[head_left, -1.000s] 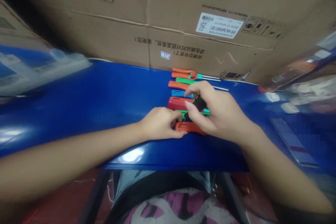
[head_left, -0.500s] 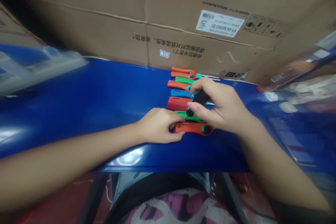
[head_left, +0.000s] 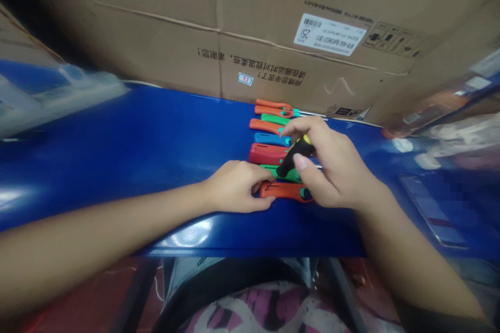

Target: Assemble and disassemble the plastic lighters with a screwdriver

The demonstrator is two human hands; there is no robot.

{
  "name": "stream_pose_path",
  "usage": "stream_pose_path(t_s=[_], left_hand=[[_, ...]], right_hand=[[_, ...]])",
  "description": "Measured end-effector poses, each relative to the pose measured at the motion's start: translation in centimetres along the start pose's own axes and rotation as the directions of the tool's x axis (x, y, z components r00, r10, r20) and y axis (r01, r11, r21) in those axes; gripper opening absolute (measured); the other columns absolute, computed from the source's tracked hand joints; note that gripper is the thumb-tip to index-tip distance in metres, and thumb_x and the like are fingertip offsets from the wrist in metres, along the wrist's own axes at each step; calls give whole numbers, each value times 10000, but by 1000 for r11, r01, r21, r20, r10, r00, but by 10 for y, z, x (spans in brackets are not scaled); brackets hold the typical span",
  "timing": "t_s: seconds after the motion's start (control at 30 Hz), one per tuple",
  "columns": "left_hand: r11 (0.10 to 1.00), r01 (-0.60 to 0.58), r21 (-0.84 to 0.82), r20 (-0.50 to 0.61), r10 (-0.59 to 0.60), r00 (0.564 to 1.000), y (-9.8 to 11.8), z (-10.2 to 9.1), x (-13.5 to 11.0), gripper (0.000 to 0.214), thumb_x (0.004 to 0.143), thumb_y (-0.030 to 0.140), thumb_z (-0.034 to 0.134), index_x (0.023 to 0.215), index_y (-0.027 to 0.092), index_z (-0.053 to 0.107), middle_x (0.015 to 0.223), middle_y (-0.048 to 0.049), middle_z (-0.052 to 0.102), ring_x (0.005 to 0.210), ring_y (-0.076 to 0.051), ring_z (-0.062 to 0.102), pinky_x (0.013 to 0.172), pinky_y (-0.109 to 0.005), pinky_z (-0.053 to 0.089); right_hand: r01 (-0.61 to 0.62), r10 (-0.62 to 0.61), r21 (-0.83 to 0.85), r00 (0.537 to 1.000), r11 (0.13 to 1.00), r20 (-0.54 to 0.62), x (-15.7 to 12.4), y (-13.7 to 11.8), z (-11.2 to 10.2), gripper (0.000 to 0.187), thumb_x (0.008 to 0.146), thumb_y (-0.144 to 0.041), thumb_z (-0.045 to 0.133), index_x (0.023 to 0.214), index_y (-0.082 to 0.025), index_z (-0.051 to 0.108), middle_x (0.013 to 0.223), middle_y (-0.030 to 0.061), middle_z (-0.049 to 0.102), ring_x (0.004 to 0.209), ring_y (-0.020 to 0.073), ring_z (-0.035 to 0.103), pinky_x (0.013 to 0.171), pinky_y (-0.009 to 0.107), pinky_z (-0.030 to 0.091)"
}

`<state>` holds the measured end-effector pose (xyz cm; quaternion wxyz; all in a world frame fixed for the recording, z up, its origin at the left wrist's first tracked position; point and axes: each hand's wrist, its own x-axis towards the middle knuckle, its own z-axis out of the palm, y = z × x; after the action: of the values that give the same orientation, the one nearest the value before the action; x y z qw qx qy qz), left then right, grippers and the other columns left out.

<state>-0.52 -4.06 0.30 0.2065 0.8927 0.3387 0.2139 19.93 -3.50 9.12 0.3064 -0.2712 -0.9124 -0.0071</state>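
My right hand [head_left: 332, 166] pinches a small screwdriver [head_left: 294, 158] with a black and yellow handle, its thin tip angled down onto the left end of an orange tool handle [head_left: 285, 191] lying at the near edge of the blue table [head_left: 136, 151]. My left hand [head_left: 236, 187] is curled, with its fingertips pressed on that orange handle's left end. Behind it lie a green handle [head_left: 273, 170], a red one [head_left: 267, 154] and a blue one [head_left: 271, 139] in a row.
More orange and green handled tools [head_left: 273, 109] with metal shafts lie further back, against a large cardboard box [head_left: 250, 26]. Blurred plastic-wrapped items sit at the far left [head_left: 58, 99] and right [head_left: 441, 135]. A flat dark device [head_left: 433, 210] lies on the right.
My right hand tilted the screwdriver and brought its tip back down onto the orange handle's left end. The yellow part of the grip now shows. My left hand stayed put.
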Motion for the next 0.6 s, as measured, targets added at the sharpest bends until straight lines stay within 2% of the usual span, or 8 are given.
stream_pose_path(t_s=[0.1,0.23,0.37,0.5,0.6], left_hand=[[1000,8,-7,11,-7,1000,0,1,0,199,838,386,660,812,190,637,681,44,638,577,-107,569,526,-237,324],[1000,26,-17,27,-26,999,0,1,0,217,839,401,659,797,190,625,672,46,631,577,-108,556,535,-236,322],[999,34,-17,44,-33,998,0,0,0,209,847,400,659,827,193,642,675,48,631,571,-104,556,534,-234,316],[999,27,-24,53,-25,998,0,-1,0,219,867,402,650,820,189,633,674,46,632,581,-107,568,542,-234,329],[999,7,-32,54,-5,999,0,-2,-1,227,890,404,634,821,188,627,677,44,638,582,-107,572,541,-234,330]], right_hand=[[-39,39,-10,999,999,-14,-3,0,-1,141,930,-329,566,1014,-224,524,837,-1,658,634,142,623,589,261,478],[-12,12,9,1000,1000,-3,-7,0,-2,193,931,-288,486,1103,-210,523,970,41,671,718,158,644,621,278,490],[-75,74,-16,996,997,-57,-9,1,-2,68,932,-280,547,977,-231,533,797,-22,630,590,122,589,563,253,451],[-46,46,-10,999,999,7,-10,4,-3,230,938,-285,477,1154,-215,510,978,36,662,754,166,659,639,282,503],[-71,69,-55,997,996,-23,-11,7,-4,125,925,-306,558,1019,-233,520,836,-12,632,631,134,614,566,258,462]])
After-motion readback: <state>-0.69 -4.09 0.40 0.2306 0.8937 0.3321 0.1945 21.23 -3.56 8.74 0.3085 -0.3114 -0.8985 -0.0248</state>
